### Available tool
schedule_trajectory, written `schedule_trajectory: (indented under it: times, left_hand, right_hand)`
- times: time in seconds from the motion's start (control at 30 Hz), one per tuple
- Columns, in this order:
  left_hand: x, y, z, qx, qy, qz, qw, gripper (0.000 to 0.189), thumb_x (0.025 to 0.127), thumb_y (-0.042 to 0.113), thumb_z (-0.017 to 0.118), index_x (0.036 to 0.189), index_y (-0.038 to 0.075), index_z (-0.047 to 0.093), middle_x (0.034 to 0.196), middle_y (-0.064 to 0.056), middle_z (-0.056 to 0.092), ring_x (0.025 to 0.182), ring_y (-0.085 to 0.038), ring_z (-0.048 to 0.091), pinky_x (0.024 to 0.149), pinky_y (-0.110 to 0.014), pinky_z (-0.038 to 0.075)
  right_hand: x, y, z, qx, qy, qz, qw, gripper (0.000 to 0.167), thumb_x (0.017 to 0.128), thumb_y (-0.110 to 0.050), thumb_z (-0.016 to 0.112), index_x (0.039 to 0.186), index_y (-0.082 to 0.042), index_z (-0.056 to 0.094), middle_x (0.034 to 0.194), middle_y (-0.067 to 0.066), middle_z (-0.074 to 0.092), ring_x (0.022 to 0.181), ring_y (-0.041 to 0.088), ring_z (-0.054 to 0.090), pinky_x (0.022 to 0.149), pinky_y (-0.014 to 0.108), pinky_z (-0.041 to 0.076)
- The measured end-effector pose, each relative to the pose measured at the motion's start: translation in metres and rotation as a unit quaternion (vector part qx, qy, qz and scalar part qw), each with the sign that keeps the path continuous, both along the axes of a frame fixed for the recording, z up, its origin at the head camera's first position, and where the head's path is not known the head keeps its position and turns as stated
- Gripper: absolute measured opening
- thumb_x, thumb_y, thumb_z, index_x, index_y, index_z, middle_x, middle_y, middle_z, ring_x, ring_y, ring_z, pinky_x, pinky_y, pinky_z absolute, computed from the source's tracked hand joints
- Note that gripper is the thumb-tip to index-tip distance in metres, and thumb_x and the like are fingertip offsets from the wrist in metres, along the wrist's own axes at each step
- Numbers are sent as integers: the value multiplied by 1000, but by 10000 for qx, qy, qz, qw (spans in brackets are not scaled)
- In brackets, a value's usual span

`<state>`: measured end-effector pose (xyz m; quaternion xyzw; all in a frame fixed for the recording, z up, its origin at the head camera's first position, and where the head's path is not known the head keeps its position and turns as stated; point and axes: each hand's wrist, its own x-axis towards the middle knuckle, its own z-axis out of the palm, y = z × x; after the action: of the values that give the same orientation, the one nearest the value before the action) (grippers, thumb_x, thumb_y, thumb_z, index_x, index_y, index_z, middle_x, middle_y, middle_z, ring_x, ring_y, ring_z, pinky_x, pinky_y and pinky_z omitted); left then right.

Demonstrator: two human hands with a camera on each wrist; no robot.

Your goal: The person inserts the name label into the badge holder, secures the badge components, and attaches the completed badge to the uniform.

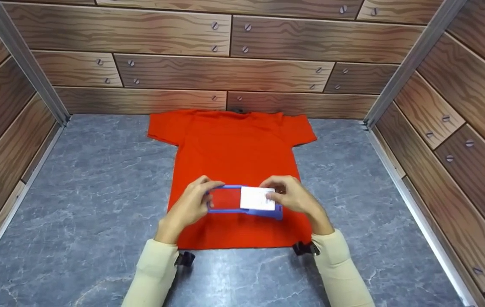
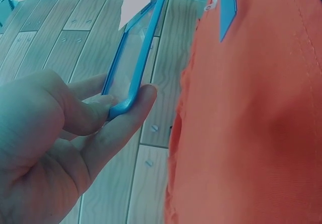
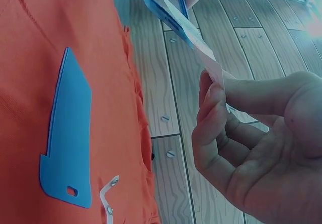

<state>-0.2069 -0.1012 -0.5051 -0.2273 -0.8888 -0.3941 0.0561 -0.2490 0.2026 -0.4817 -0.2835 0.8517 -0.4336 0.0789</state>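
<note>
My left hand [image 1: 188,205] pinches one end of a blue badge holder frame [image 2: 145,48] with a see-through window, thumb on one side and fingers on the other. My right hand [image 1: 292,197] pinches a white card [image 1: 257,198] between thumb and fingertips. In the head view the card overlaps the right part of the frame; in the right wrist view its far end slants against the frame's end. Below the hands, a flat blue holder plate [image 3: 70,133] with a small slot lies on the red T-shirt [image 1: 238,153]. Beside it is a whitish strap clip [image 3: 104,200] with metal snaps.
The T-shirt lies spread on a grey marbled table [image 1: 110,179], its collar toward the back wall. Wood-patterned panels [image 1: 174,34] enclose the back and both sides, with metal strips [image 1: 413,55] along the corners.
</note>
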Motion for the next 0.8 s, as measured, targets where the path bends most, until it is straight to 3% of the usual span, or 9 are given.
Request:
schedule_trajectory:
  times: [0.43, 0.8]
  left_hand:
    - [0, 0, 1, -39, 82, 5, 10000, 48, 89, -14, 67, 132, 7, 69, 100, -7, 60, 70, -11, 62, 72, -22, 58]
    - [0, 0, 0, 15, 11, 37, 10000, 48, 89, -13, 67, 132, 7, 69, 103, -8, 61, 71, -11, 63, 72, -21, 58]
  right_hand:
    - [0, 5, 2, -41, 16, -100, 9999, 19, 93, 2, 70, 111, -3, 76, 105, 17, 75, 82, 17, 61, 75, 21, 52]
    - [1, 5, 4, 5, 27, -54, 10000, 18, 94, 1, 71, 110, -4, 76, 103, 16, 75, 80, 16, 60, 72, 21, 51]
